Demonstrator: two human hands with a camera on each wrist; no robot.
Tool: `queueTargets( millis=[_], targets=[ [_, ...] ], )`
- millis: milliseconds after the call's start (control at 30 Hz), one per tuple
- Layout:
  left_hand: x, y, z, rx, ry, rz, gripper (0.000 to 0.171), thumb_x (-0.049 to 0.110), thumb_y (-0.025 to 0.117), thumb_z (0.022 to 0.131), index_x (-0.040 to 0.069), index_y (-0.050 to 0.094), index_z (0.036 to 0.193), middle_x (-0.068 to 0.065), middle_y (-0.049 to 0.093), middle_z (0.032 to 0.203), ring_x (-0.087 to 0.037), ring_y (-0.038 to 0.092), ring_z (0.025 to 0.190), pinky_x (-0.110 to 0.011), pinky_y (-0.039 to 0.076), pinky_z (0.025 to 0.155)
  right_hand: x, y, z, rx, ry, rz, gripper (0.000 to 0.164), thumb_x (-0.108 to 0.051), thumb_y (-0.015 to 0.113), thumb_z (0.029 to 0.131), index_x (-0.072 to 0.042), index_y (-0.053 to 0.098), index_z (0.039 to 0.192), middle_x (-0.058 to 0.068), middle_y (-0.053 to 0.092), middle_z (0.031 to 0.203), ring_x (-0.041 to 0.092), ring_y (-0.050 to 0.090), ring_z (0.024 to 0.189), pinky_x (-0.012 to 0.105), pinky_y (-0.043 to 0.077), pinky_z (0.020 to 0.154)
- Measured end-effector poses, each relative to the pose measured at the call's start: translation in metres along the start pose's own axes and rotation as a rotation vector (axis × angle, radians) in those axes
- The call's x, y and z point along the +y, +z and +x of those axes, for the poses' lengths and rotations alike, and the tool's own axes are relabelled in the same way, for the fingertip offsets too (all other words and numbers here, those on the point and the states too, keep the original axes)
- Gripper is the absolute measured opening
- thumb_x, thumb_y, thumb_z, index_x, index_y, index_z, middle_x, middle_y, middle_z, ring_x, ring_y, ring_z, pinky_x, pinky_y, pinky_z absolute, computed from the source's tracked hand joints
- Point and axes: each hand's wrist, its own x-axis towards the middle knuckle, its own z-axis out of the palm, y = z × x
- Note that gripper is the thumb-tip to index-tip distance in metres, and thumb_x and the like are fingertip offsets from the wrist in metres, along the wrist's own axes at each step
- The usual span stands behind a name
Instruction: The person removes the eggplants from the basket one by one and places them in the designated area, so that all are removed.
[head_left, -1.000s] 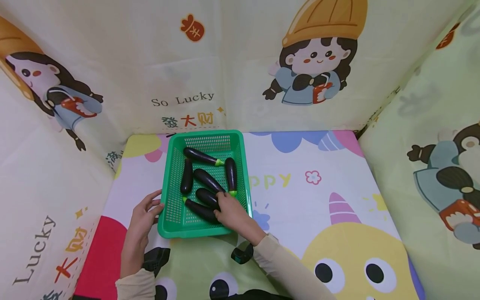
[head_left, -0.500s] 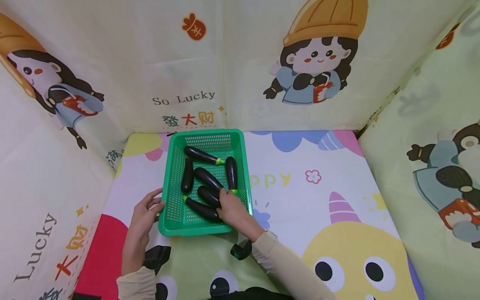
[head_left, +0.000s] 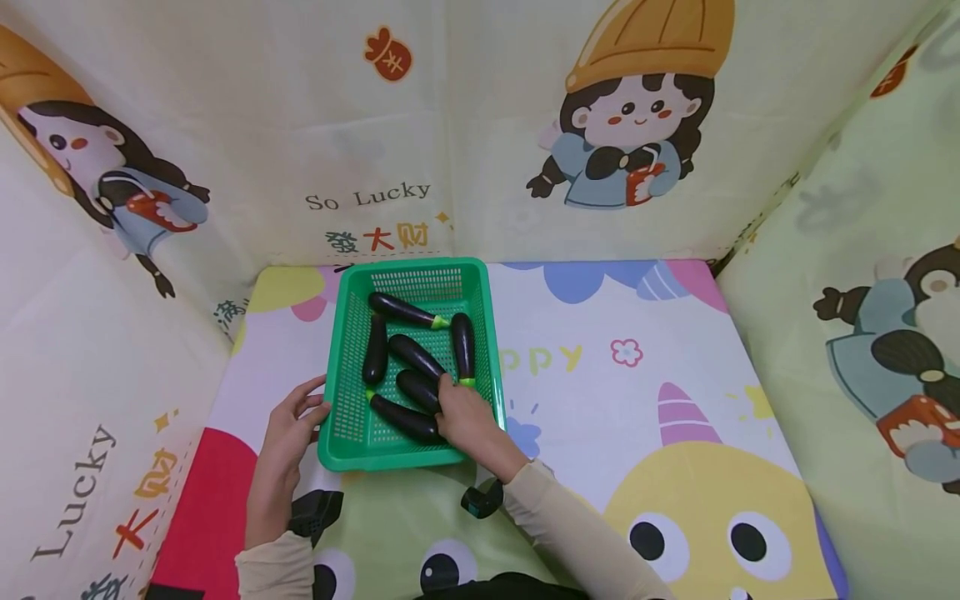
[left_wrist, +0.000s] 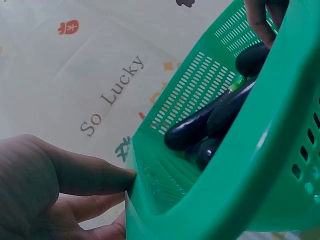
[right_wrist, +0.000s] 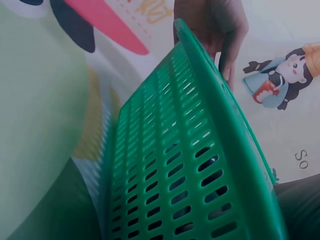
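**Held eggplant (head_left: 417, 390) shifted slightly away from the near eggplant (head_left: 405, 419)**

Compared with one second earlier, a slightly wider gap is seen between these two in the green basket (head_left: 375, 461); little or no displacement is shown by the upper eggplant (head_left: 401, 308), left eggplant (head_left: 375, 350), right eggplant (head_left: 463, 346) and middle eggplant (head_left: 415, 356). The held eggplant lies in the basket's near half, between the near and middle ones, its blunt end directed left. Its other end, hidden, is gripped by the right hand (head_left: 468, 421), the curled fingers and thumb parted only by the fruit. The basket's left rim is lightly held by the left hand (head_left: 285, 425), fingers bent. The step in hand is judged to be arranging. For this, the basket is best braced against the table (head_left: 600, 400), the fruit guided low so that neighbours are not pushed, and the grip released only once it rests flat, since rounded, glossy skin may roll.
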Motion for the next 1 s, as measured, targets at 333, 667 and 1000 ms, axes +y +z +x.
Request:
queueTargets(
  millis=[333, 667, 1000],
  targets=[
    [-0.002, 0.001, 0.001, 0.003, -0.006, -0.011, 0.061, 0.024, 0.051, 0.109, 0.02, 0.029, 0.166, -0.017, 0.043, 0.155, -0.021, 0.054, 0.117, -0.017, 0.054, 0.082, 0.0, -0.007, -0.001, -0.035, -0.011, 0.099, 0.033, -0.013, 0.073, 0.095, -0.003, 0.054, 0.119, 0.011, 0.068, 0.088, 0.019, 0.06, 0.065, 0.03, 0.044, 0.051],
    [-0.002, 0.001, 0.001, 0.01, -0.009, -0.022, 0.06, 0.025, 0.051, 0.11, 0.02, 0.03, 0.166, -0.016, 0.044, 0.154, -0.018, 0.055, 0.112, -0.019, 0.054, 0.082, -0.003, -0.017, -0.004, -0.095, 0.04, 0.256, 0.039, -0.018, 0.073, 0.097, -0.006, 0.054, 0.129, 0.008, 0.066, 0.082, 0.016, 0.053, 0.064, 0.027, 0.042, 0.054],
    [-0.001, 0.001, 0.002, 0.006, -0.003, -0.024, 0.061, 0.026, 0.051, 0.109, 0.021, 0.029, 0.166, -0.015, 0.042, 0.155, -0.022, 0.051, 0.12, -0.018, 0.053, 0.083, 0.0, -0.035, -0.007, -0.083, 0.069, 0.5, 0.041, -0.022, 0.072, 0.097, -0.012, 0.055, 0.133, 0.012, 0.069, 0.125, 0.024, 0.068, 0.102, 0.041, 0.056, 0.085]
  ],
)
